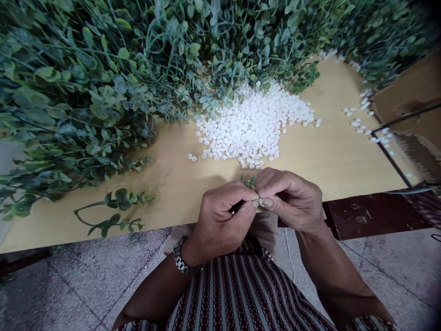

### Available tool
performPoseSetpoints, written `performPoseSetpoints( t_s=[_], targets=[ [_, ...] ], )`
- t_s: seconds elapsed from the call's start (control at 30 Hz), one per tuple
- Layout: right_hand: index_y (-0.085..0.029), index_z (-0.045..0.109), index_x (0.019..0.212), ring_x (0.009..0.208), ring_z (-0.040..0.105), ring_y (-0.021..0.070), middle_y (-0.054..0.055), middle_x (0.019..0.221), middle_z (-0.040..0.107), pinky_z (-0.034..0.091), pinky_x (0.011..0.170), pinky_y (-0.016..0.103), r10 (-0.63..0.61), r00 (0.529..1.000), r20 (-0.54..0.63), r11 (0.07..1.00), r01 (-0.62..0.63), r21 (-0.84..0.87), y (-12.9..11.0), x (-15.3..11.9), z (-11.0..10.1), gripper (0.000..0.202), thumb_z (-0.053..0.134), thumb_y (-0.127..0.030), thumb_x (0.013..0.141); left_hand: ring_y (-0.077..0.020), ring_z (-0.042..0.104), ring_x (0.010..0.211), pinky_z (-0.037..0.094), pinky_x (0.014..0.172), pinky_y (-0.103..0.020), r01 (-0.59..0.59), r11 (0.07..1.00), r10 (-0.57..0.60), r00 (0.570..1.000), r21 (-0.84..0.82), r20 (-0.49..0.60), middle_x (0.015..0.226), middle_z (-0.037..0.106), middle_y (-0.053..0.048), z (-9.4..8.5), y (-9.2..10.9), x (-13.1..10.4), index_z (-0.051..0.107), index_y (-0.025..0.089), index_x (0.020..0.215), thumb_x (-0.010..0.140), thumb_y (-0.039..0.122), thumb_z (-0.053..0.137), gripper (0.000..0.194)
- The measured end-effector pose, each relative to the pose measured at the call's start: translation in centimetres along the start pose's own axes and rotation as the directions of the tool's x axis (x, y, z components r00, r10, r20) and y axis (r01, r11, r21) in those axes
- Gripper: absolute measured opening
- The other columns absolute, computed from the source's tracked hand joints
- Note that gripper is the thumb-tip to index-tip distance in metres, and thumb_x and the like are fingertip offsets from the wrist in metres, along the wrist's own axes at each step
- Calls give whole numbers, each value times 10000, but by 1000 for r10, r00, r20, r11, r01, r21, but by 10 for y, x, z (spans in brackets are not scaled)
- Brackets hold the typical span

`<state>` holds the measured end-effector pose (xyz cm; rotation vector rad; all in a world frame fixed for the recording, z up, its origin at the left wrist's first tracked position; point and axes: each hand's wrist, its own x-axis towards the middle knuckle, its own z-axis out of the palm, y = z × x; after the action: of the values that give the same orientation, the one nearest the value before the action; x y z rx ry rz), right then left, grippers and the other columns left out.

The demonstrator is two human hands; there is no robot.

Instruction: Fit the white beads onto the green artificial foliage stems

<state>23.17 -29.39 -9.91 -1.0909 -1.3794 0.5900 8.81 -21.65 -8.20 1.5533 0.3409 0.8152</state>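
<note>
Close together at the table's front edge, my two hands meet fingertip to fingertip. My left hand [225, 214] is closed on an artificial leaf sprig [248, 181], whose small green leaves show above the fingers. Between thumb and finger, my right hand [292, 197] pinches a small white plastic piece [261, 201] against the sprig's stem end. Whether the piece is on the stem or only touching it is hard to see. Just beyond the hands spreads a pile of small white plastic pieces [248, 126]. A pair of joined leaf sprigs [120, 202] lies to the left.
A large heap of artificial greenery [103, 69] covers the back and left of the table [165, 188]. On the right are scattered white pieces [358, 124], a dark metal frame [392, 158] and a torn cardboard box [409, 92]. Speckled floor [86, 280] shows below.
</note>
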Motion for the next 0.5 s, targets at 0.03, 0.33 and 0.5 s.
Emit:
performPoseSetpoints(
  t_s=[0.03, 0.33, 0.5],
  targets=[
    [-221, 650, 911, 693, 585, 150, 15, 742, 619, 489, 654, 332, -39, 998, -50, 998, 37, -56, -2, 0, -1, 141, 625, -154, 789, -90, 505, 563, 425, 546, -219, 37, 997, -37, 999, -62, 1, 611, 576, -1, -2, 1, 0, 644, 145, 685, 762, 55, 571, 139],
    [-204, 575, 1134, 961, 578, 215, 89, 1005, 612, 515, 804, 398, -8, 1000, 20, 781, 19, -624, -14, -5, -11, 338, 604, -144, 803, -110, 503, 533, 410, 535, -271, 64, 838, -103, 994, -541, -43, 625, 535, -8, -14, 0, -4, 640, 174, 771, 809, 190, 572, 80],
    [-137, 578, 1119, 974, 567, 216, 116, 1030, 609, 505, 810, 377, 10, 1000, 23, 657, 10, -754, -8, -9, -7, 310, 595, -146, 809, -104, 440, 476, 392, 497, -268, 23, 776, 10, 999, -630, 48, 530, 439, 2, -20, 2, -4, 625, 159, 707, 780, 225, 524, 141]
  ],
)
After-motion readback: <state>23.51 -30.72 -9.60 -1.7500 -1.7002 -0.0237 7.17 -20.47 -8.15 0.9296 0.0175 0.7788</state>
